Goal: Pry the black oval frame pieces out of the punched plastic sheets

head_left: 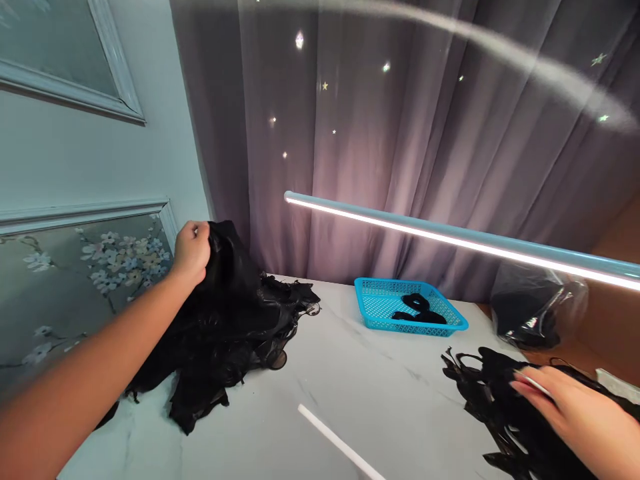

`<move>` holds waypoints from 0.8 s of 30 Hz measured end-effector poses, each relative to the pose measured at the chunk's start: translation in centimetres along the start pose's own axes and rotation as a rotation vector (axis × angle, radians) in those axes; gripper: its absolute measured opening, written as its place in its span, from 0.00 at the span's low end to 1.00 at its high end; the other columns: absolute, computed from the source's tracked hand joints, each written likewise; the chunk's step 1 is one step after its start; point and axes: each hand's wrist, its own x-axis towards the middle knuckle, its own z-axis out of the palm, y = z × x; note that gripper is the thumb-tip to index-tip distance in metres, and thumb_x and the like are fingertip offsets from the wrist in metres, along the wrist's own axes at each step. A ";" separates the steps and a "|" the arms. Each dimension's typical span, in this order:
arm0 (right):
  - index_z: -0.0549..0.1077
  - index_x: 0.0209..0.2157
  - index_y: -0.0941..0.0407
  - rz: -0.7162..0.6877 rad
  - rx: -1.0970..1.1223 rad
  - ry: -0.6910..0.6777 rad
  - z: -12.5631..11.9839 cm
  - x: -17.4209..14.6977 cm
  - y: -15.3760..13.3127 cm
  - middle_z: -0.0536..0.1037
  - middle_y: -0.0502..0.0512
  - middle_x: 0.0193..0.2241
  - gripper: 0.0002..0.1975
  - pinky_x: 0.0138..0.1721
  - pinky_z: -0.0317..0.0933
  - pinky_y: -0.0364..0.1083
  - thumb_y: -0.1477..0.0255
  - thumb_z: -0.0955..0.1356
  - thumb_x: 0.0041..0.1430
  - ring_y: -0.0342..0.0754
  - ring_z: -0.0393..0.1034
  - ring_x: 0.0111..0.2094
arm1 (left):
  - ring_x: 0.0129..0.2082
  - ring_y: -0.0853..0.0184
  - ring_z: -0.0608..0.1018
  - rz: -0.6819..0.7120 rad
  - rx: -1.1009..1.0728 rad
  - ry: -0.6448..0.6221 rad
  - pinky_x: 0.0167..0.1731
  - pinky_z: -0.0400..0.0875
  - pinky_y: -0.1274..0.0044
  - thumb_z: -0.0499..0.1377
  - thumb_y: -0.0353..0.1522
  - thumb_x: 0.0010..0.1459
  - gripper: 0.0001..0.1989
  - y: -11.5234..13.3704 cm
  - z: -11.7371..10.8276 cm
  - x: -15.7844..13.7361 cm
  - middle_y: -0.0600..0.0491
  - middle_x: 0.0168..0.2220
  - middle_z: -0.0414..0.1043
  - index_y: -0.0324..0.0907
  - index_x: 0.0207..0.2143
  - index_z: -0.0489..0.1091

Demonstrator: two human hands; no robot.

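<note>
My left hand (191, 252) is closed on the top of a tall heap of black fabric pieces (227, 320) at the left back of the white marble table (345, 387). My right hand (575, 410) rests with fingers spread on a second, flatter pile of black fabric pieces (495, 393) at the right front. It touches the pile; no piece is lifted.
A blue plastic basket (385, 303) with a few black pieces stands at the back centre. A clear bag of black items (533, 310) sits at the right. A lit tube lamp (450, 237) spans above the table. A grey curtain hangs behind, a wall on the left.
</note>
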 end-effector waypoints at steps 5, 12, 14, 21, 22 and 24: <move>0.65 0.24 0.51 -0.027 -0.042 -0.203 2.0 0.8 -10.4 0.76 0.55 0.27 0.08 0.29 0.56 0.48 0.63 0.63 0.54 0.51 0.68 0.25 | 0.30 0.67 0.72 0.108 -0.080 -0.512 0.29 0.67 0.78 0.52 0.37 0.64 0.11 4.1 5.6 -10.7 0.57 0.28 0.68 0.40 0.33 0.67; 0.67 0.42 0.54 -0.030 0.305 -0.441 6.8 0.6 -16.1 0.78 0.52 0.27 0.14 0.34 0.59 0.44 0.59 0.61 0.65 0.49 0.71 0.30 | 0.37 0.65 0.77 0.308 -0.143 -1.279 0.39 0.70 0.75 0.55 0.36 0.62 0.10 2.8 11.8 -27.4 0.54 0.37 0.76 0.44 0.42 0.72; 0.67 0.43 0.55 -0.015 0.175 -0.425 6.8 -0.2 -15.2 0.78 0.54 0.31 0.11 0.37 0.60 0.45 0.64 0.65 0.62 0.51 0.73 0.34 | 0.49 0.62 0.74 0.358 -0.141 -1.330 0.51 0.66 0.70 0.54 0.34 0.63 0.12 1.3 11.7 -27.9 0.50 0.48 0.74 0.45 0.48 0.71; 0.70 0.41 0.52 -0.035 -0.013 -0.471 3.4 -4.1 -12.8 0.73 0.55 0.43 0.06 0.40 0.61 0.45 0.72 0.66 0.61 0.50 0.73 0.39 | 0.67 0.50 0.53 0.531 0.021 -1.472 0.62 0.51 0.54 0.66 0.35 0.55 0.27 -5.1 8.3 -25.4 0.49 0.67 0.54 0.54 0.57 0.67; 0.70 0.40 0.52 -0.057 0.002 -0.515 3.2 -4.7 -12.9 0.73 0.53 0.42 0.06 0.39 0.61 0.45 0.72 0.67 0.60 0.49 0.73 0.38 | 0.67 0.50 0.52 0.573 0.047 -1.489 0.62 0.53 0.55 0.67 0.36 0.55 0.30 -5.7 7.8 -25.2 0.50 0.68 0.52 0.56 0.60 0.64; 0.70 0.39 0.51 -0.082 0.034 -0.595 3.2 -5.8 -13.0 0.72 0.51 0.41 0.07 0.36 0.60 0.44 0.73 0.69 0.58 0.48 0.72 0.36 | 0.67 0.50 0.54 0.661 0.071 -1.497 0.61 0.56 0.56 0.66 0.38 0.56 0.33 -6.5 7.1 -24.7 0.51 0.68 0.52 0.58 0.63 0.60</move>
